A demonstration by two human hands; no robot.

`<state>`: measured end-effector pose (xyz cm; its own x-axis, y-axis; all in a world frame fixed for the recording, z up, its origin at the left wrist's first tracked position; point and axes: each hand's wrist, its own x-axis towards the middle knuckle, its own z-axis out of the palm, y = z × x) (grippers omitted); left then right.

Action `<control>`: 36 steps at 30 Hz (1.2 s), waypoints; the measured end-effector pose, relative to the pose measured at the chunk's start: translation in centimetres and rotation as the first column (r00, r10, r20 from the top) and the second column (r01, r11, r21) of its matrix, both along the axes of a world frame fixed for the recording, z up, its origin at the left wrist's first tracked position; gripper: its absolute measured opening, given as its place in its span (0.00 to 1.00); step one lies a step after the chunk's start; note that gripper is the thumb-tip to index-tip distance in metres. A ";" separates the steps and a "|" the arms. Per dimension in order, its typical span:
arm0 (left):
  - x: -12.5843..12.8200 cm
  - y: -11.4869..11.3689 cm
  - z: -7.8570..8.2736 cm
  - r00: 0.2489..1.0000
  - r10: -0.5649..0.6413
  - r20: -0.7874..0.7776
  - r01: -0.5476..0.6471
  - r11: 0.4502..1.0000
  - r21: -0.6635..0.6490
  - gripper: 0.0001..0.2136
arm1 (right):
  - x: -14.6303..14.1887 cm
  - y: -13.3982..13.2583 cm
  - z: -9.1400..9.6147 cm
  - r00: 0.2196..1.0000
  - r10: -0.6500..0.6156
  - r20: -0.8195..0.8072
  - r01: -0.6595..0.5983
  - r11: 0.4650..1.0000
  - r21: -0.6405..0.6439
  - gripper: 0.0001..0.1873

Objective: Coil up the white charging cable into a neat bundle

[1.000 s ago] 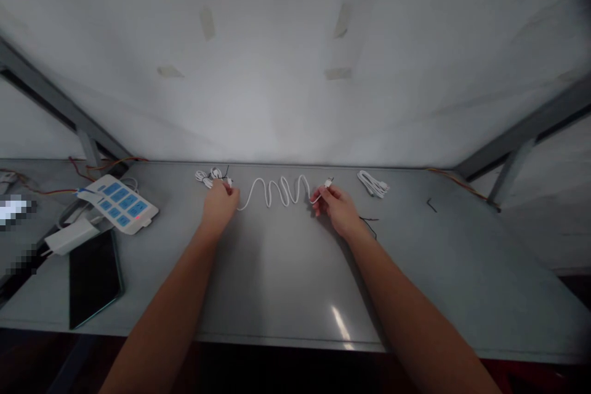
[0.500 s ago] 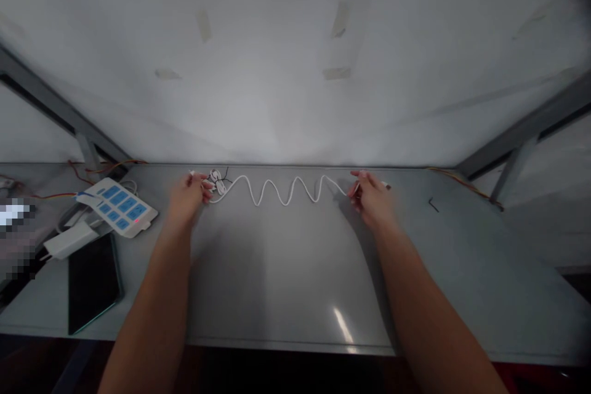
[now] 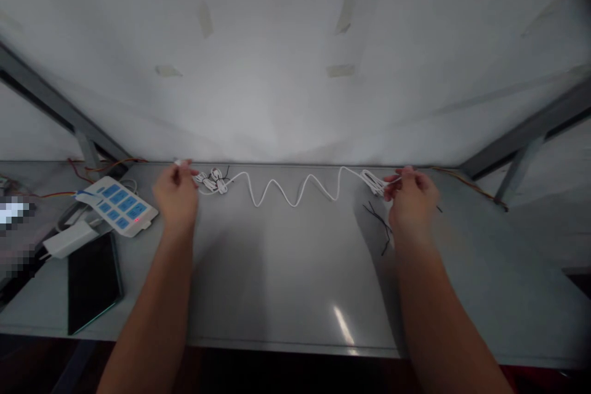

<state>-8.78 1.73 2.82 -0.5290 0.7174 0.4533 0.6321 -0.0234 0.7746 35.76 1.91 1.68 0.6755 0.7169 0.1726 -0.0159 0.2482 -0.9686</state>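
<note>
A white cable [image 3: 295, 204] lies in zigzag bends across the back of the grey table, between my two hands. My left hand [image 3: 178, 194] is closed on the cable's left end, with a small white tip showing above the fingers. Just right of it sits a bundled coil [image 3: 217, 181] with black twist ties. On the other side, my right hand [image 3: 412, 200] pinches the cable's right end, beside a looser looped bundle [image 3: 373, 183]. Loose black twist ties [image 3: 381, 221] lie on the table next to my right hand.
On the left are a white power strip [image 3: 120, 206] with blue sockets, a white charger [image 3: 71, 240] and a dark tablet [image 3: 93, 283]. A white wall [image 3: 277, 86] with tape pieces rises behind the table [image 3: 300, 295]. Grey metal braces [image 3: 521, 135] flank both sides.
My right hand has moved right, uncovering the looped bundle and black ties. My left hand has shifted slightly left, showing more of the left coil. The zigzag has stretched wider.
</note>
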 end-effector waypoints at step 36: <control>13.1 -3.4 -3.5 0.630 -0.776 0.025 0.776 0.627 -0.069 0.08 | -10.3 -3.5 -1.2 0.540 0.620 0.569 -0.638 0.743 -0.203 0.06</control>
